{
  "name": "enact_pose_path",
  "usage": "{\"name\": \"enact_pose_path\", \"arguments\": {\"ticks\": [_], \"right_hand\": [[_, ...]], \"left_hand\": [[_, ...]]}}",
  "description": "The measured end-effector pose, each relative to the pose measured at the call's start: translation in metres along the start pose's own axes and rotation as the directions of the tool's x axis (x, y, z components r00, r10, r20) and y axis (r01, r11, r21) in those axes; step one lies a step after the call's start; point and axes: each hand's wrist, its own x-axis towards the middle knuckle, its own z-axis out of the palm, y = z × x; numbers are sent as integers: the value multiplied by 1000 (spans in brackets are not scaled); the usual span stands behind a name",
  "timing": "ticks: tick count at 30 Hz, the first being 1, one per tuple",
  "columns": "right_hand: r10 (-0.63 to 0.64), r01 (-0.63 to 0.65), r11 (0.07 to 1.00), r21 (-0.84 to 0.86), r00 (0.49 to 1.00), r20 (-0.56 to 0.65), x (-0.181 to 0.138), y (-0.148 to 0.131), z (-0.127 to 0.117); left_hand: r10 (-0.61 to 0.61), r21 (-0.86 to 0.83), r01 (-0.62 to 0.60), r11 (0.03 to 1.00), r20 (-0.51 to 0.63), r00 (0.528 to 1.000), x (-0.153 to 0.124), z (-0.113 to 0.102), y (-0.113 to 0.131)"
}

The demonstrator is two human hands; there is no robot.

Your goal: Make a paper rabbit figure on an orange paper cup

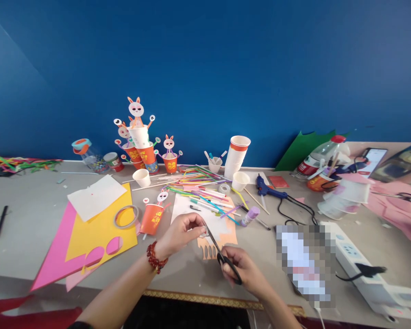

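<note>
Above the desk (183, 276), the left hand (181, 232) pinches a small pale piece (204, 235), apparently to steady it beside the scissors (221, 256), whose handles the right hand (243, 269) grips, likely for control.

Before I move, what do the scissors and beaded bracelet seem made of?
Scissors: smooth black handles, likely plastic; straight, slender blades suggest metal, finish unclear. Bracelet: rounded reddish-brown beads with slight shine, perhaps polished wood or resin; can't tell which.
</note>
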Motion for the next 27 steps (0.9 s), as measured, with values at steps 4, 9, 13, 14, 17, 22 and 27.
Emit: {"name": "enact_pose_path", "arguments": {"ticks": [4,9,13,14,17,22,27], "right_hand": [[7,-7,1000,-15,1000,-3,0,-1,0],[7,-7,1000,-25,1000,-4,0,-3,0],[-2,1,1000,-26,1000,-18,0,-3,0],[-1,1,1000,-25,1000,-21,0,-3,0],[5,-6,1000,-23,1000,-28,0,-3,-1],[-6,5,1000,-13,1000,-24,0,-3,0],[-30,31,1000,3,999,-18,-1,-3,2]], "left_hand": [[3,3,-3,1000,-2,1000,0,0,0],[-13,-5,13,1000,2,1000,0,-1,0],[-33,-16,33,999,-1,999,0,-1,1],[-32,-18,32,999,-4,999,0,-2,1],[-27,-29,27,999,-13,1000,1,-2,0],[-28,-40,28,999,-15,999,1,-2,0],[-19,-37,19,999,-12,1000,1,-1,1]]}}
